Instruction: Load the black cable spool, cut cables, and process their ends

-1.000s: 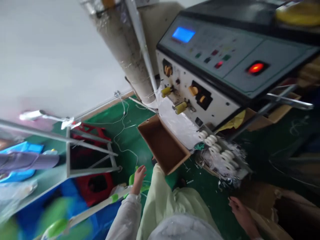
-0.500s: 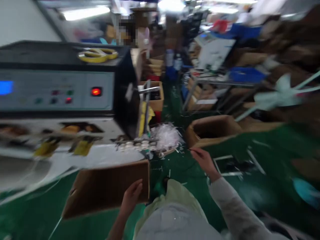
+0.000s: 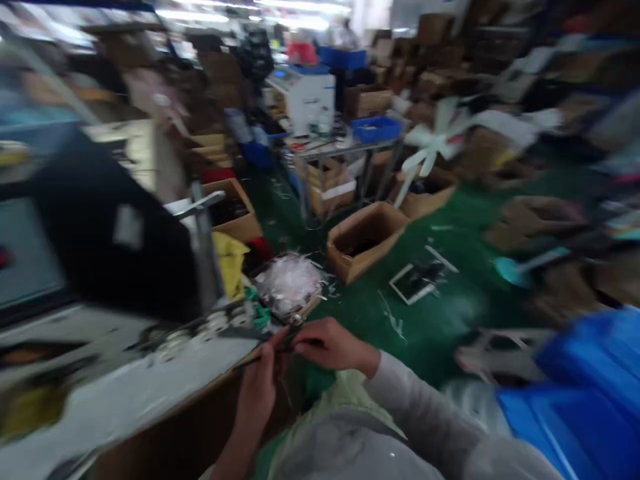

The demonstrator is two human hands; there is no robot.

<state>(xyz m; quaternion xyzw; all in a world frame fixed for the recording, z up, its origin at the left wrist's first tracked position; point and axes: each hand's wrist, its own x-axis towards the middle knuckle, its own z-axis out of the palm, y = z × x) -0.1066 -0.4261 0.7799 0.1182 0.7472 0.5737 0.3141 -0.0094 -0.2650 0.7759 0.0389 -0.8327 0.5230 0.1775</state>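
My left hand and my right hand are close together in front of my body, near the end of the white worktop. A thin dark strip sticks out to the left from the fingers of my left hand. My right hand is pinched at the other side of the same dark piece, its thumb and fingertips pressed together. Blur hides what kind of thing the strip is. Below the hands stands a cardboard box, partly covered by the worktop edge and my left arm.
A black-cased machine stands at the left on the white worktop. Beyond my hands lies a heap of whitish scraps. An open carton, a pale fan and a blue covering are on the right.
My view has swung right. My hands, apart before, have come together; the left one was open over the box and now meets the right at the dark strip.
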